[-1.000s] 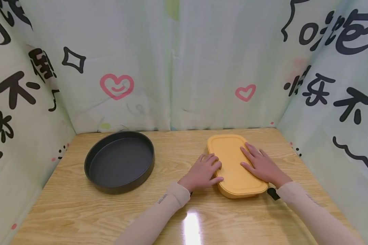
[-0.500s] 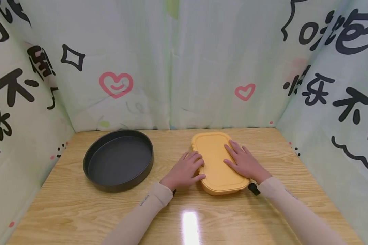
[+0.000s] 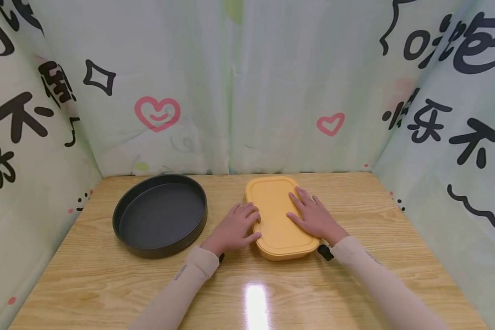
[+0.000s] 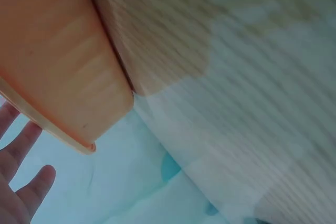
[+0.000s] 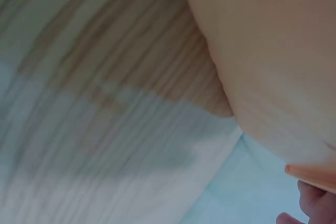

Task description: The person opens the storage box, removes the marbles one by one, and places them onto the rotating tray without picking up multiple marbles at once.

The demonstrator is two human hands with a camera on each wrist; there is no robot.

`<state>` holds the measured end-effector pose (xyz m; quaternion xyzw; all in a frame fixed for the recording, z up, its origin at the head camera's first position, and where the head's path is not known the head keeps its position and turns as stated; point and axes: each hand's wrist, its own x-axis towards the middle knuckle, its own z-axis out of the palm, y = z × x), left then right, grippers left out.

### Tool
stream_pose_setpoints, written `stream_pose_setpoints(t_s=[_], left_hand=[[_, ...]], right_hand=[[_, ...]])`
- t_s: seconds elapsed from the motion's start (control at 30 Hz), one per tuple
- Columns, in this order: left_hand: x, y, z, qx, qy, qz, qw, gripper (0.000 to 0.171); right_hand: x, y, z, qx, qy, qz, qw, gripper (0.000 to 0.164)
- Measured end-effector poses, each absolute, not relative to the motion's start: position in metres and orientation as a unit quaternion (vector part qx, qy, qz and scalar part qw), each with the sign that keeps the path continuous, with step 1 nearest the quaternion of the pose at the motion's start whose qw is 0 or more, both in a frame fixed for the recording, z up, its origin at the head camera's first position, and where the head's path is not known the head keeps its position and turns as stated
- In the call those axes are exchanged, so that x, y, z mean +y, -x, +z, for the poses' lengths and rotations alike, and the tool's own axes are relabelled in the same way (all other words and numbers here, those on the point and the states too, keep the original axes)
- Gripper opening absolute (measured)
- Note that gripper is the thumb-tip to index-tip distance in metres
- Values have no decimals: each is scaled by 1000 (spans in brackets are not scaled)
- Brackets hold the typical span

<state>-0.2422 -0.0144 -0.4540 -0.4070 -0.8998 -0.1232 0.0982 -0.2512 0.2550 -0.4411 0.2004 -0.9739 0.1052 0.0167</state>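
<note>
A yellow rectangular food container (image 3: 278, 220) with its lid on stands on the wooden table (image 3: 272, 311), right of the middle in the head view. My left hand (image 3: 235, 227) is at its left side, fingertips and thumb on the lid's edge. My right hand (image 3: 313, 217) lies over the lid's right edge, fingers spread out straight on top. In the left wrist view the container's side wall (image 4: 68, 66) meets the table, and straight fingers (image 4: 23, 145) reach the lid's rim. The right wrist view shows the opposite wall (image 5: 273, 66) and fingertips (image 5: 315, 200) under the orange-looking rim.
A round dark grey pan (image 3: 161, 220) with a low wall sits on the left of the table, left of my left hand. Printed curtains (image 3: 231, 91) hang along the back and both sides of the table.
The yellow container has moved left across the table, toward the pan, with both hands staying on its sides. The pan has stayed where it was.
</note>
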Motion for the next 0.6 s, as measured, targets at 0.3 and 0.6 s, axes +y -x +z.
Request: stream_pose_setpoints(t_s=[0.3,0.6], left_hand=[[-21,232,-453,-926,356,-73,98,62],[-31,229,-456,-952,287,-96,44,67]], right_hand=[[240,252,-444,-972,-202,122,22,67],[218,251,-444,-973,-193,124,33,66]])
